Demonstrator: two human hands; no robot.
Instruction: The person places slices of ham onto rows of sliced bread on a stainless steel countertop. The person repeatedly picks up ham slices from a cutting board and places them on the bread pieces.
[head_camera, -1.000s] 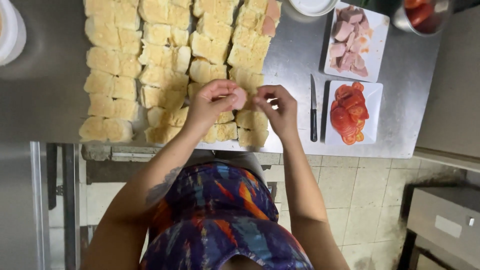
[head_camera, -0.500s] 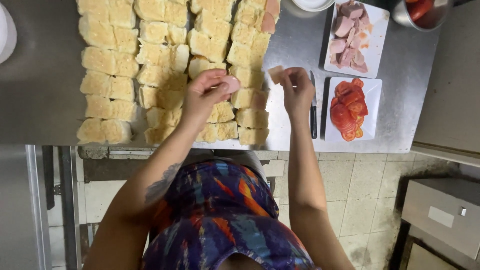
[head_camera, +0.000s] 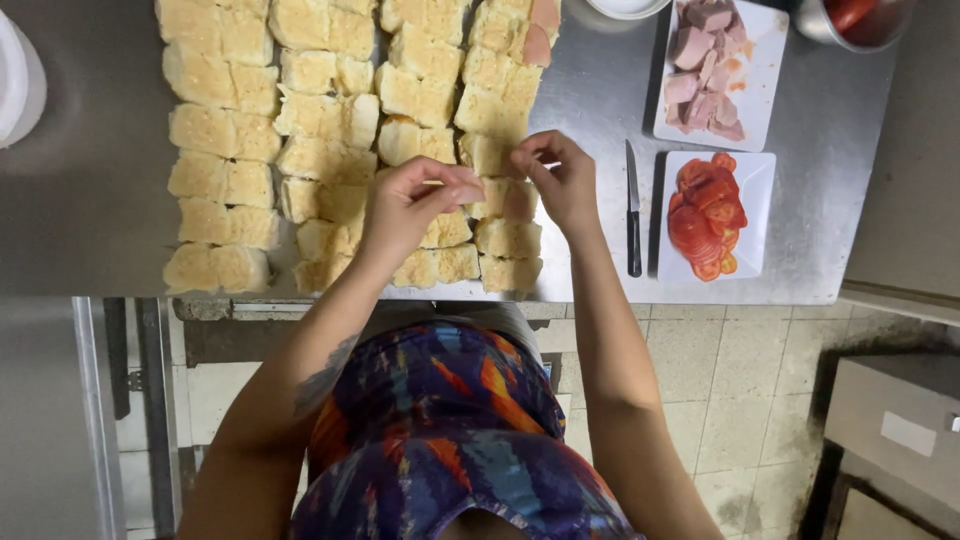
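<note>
My left hand (head_camera: 415, 200) pinches a pink ham slice (head_camera: 468, 192) above the split bread rolls (head_camera: 330, 130); my right hand (head_camera: 560, 175), fingertips pressed together, hovers beside it, left of the knife (head_camera: 632, 210).

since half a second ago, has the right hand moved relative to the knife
Yes. The right hand has drawn away from the knife, back over the bread rolls toward the left hand.

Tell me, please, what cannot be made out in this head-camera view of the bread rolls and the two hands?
- Head view: what the left hand pinches is hidden by its fingers.
- Right hand covers the roll beneath.
- Red-filled bowl and top bread rolls are cut off by the top edge.
- Knife blade detail is too small.
</note>
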